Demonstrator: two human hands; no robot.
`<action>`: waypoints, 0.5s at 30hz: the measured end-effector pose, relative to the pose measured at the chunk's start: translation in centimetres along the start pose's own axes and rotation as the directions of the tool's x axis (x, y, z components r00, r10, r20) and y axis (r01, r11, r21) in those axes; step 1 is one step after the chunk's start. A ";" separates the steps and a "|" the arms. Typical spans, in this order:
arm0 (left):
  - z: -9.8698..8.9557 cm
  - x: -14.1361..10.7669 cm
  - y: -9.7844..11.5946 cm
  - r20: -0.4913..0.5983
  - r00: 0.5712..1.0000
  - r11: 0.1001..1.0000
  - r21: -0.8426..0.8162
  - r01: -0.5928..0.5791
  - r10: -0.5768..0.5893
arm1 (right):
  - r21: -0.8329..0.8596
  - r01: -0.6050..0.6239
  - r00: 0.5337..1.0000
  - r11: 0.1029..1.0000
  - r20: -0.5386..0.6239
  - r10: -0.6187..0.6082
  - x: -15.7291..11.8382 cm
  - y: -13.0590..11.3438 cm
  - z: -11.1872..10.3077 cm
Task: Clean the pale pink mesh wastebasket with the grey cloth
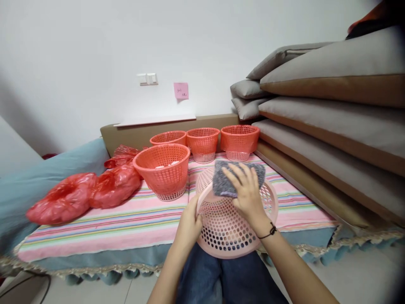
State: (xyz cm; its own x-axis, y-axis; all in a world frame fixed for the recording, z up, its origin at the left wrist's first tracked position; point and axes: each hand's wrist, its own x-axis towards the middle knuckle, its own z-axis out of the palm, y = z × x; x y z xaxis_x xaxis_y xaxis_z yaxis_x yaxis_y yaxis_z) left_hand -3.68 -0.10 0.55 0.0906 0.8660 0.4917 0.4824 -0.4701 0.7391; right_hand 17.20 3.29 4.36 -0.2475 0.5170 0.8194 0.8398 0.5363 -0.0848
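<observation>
A pale pink perforated basket (226, 230) is tilted over my lap with its open side towards me. My left hand (190, 221) grips the rim at its left side, fingers closed round the edge. My right hand (245, 190) presses a grey fuzzy cloth (223, 179) against the basket's far upper rim, its fingers lying over the cloth. A dark cord bracelet circles the right wrist. Just beyond, to the left, stands a red basket (163, 169) with some small pale items inside.
Behind stand more red baskets (203, 145) on the striped cloth (110, 228). Knotted red plastic bags (68, 198) lie at the left, beside a blue cushion (57, 169). Large grey cushions (332, 109) are stacked at the right. A pink note (181, 90) is on the wall.
</observation>
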 end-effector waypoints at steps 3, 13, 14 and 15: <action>-0.4 -0.5 -0.1 -0.015 0.999 0.999 -0.012 0.040 -0.040 | -0.001 -0.296 0.950 0.955 -0.107 0.295 -2.5 3.2 -0.4; -0.1 -0.5 0.0 -0.061 0.998 0.998 -0.065 0.003 -0.007 | 0.171 -0.393 0.902 0.903 -0.117 0.415 -4.7 5.6 -0.6; 0.0 -0.5 0.1 -0.051 0.999 0.998 -0.055 0.002 -0.005 | 0.126 -0.309 0.942 0.943 -0.094 0.321 -3.3 4.8 -1.0; 0.0 -0.4 0.3 -0.039 0.999 0.999 -0.043 0.000 -0.002 | 0.086 -0.223 0.972 0.971 -0.062 0.229 -2.0 3.8 -1.4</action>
State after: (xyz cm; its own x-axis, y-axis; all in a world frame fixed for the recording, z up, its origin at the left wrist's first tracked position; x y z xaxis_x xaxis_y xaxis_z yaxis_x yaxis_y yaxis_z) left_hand -3.55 -0.55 0.57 0.0560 0.8595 0.5081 0.4446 -0.4771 0.7581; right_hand 21.57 3.40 3.18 -0.0186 0.5839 0.8116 0.8293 0.4624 -0.3138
